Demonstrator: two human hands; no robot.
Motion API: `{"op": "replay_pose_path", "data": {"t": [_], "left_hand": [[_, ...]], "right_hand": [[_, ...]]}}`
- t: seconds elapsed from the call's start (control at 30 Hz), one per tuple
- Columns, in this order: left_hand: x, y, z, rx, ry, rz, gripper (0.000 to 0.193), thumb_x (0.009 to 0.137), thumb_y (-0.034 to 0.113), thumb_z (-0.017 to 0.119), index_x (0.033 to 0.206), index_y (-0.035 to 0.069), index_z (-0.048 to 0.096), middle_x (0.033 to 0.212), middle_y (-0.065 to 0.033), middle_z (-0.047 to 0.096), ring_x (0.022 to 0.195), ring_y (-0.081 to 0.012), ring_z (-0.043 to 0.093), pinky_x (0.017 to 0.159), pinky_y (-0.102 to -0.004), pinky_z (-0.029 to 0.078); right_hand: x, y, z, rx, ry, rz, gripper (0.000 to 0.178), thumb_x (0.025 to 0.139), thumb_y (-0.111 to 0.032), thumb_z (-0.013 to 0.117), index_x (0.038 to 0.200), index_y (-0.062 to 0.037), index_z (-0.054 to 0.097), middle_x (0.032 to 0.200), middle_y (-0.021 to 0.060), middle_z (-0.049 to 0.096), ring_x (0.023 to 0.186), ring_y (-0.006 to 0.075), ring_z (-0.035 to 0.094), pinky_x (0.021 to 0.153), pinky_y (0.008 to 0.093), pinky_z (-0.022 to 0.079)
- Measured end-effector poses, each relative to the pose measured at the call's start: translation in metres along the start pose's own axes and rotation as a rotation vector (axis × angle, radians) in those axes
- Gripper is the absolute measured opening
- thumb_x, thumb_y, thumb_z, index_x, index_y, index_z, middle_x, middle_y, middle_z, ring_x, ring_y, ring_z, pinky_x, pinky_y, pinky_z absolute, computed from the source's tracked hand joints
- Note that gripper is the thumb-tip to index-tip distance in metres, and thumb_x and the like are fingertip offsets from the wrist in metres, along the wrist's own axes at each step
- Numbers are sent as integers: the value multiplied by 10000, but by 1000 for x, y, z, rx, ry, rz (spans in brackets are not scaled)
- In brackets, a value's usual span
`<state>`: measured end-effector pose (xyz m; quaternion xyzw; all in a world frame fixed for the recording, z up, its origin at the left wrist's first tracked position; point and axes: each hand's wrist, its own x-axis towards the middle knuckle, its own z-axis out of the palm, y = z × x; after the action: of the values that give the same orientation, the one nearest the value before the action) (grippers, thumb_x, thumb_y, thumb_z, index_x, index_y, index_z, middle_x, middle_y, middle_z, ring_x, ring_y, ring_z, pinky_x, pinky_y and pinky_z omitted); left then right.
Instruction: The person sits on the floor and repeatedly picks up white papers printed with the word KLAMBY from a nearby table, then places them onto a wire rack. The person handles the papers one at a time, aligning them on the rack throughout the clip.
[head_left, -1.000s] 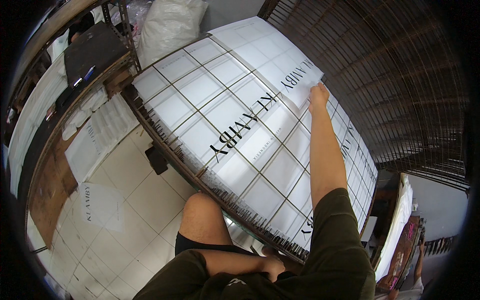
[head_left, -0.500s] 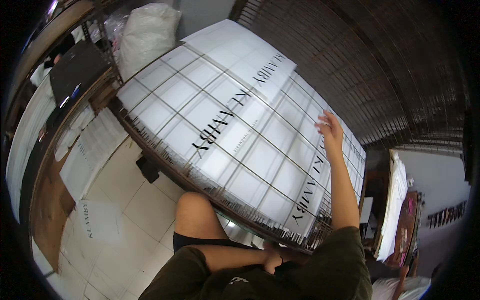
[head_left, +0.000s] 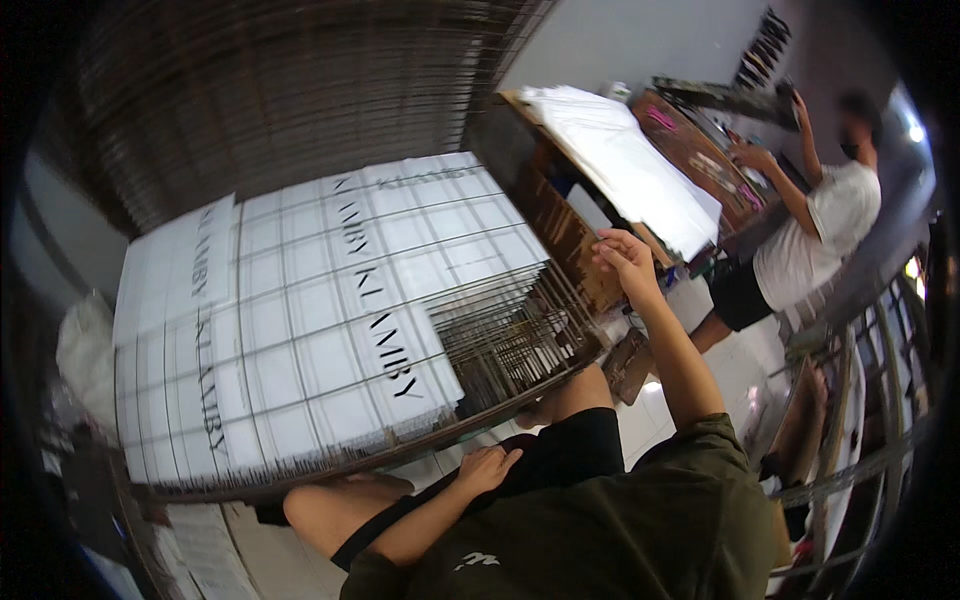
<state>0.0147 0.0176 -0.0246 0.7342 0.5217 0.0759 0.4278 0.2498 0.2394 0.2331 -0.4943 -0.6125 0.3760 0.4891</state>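
Observation:
My right hand (head_left: 626, 262) is raised beyond the right end of a wire rack (head_left: 515, 335), its fingers loosely bent and apart, with nothing visible in them. My left hand (head_left: 484, 470) rests on my lap over black shorts, fingers loosely extended and holding nothing that I can see. On the rack's wire grid lie thin white sheets (head_left: 290, 300) with large black lettering, some overlapping. A separate white sheet (head_left: 170, 262) lies at the far left. The rack's near right corner shows bare stacked wire shelves below.
Behind the rack stand raised dark wire grids (head_left: 270, 90). A table with a white cloth-like cover (head_left: 630, 160) is at the right. Past it, a person in a white shirt (head_left: 825, 225) handles a dark frame (head_left: 725, 98). A metal rack (head_left: 850, 470) stands at lower right; a white sack (head_left: 88, 345) at left.
My view has turned to the right, bringing the covered table and the other person into sight. My right hand has moved from over the sheets to beyond the rack's right end.

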Motion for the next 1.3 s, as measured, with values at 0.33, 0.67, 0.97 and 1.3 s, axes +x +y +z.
{"op": "replay_pose_path", "data": {"t": [0.33,0.67,0.97,1.3], "left_hand": [[-17,7,25,213,257,142,347,904,299,413,966,66,662,1199,-18,558,1081,-230,522,879,-460,435],[-16,-61,65,410,-420,-219,806,827,733,195,1456,229,178,1519,-121,78,1378,-368,144,1080,-509,238],[-4,45,-17,314,-591,-208,1111,681,863,333,1420,36,265,1476,-186,213,1367,-321,211,1107,-387,211],[87,212,-136,-681,33,442,515,843,190,648,1296,44,452,1115,-27,553,898,-109,545,721,-242,461]], "right_hand": [[-6,49,-168,366,533,49,325,869,-216,556,1143,-40,549,947,55,605,770,136,594,642,258,461],[71,44,-270,837,667,78,1039,749,-731,504,1390,43,238,1355,205,389,1173,322,486,947,420,397],[106,71,-255,910,459,181,347,841,-249,665,1051,-3,538,1001,104,598,903,205,604,748,279,514],[4,40,-105,856,522,70,191,862,-114,638,1003,-9,565,914,64,623,752,120,622,588,215,538]]}}
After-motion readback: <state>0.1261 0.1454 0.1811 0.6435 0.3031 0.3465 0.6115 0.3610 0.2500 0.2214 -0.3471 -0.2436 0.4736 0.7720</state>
